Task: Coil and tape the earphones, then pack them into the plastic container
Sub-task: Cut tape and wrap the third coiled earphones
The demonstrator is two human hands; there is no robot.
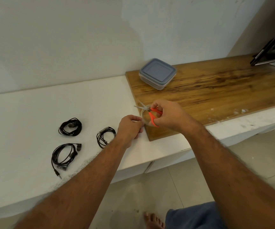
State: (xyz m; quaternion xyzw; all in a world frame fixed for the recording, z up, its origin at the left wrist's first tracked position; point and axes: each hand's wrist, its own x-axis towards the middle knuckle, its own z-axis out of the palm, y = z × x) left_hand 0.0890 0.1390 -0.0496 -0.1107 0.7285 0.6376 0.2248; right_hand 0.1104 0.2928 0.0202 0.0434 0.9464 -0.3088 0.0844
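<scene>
Three coiled earphones are laid on the white desk, awaiting tape. A tape end is pinched by the left hand; orange scissors are gripped over the tape roll by the right hand, evidently for cutting. Beyond, the plastic container stands lidded. No writing is legible.

Both forearms are bare to the frame's edge, with no sleeve, watch or ring showing on the left hand or the right hand. Blue denim (shorts, apparently) covers one knee, and the foot below is unshod.
</scene>
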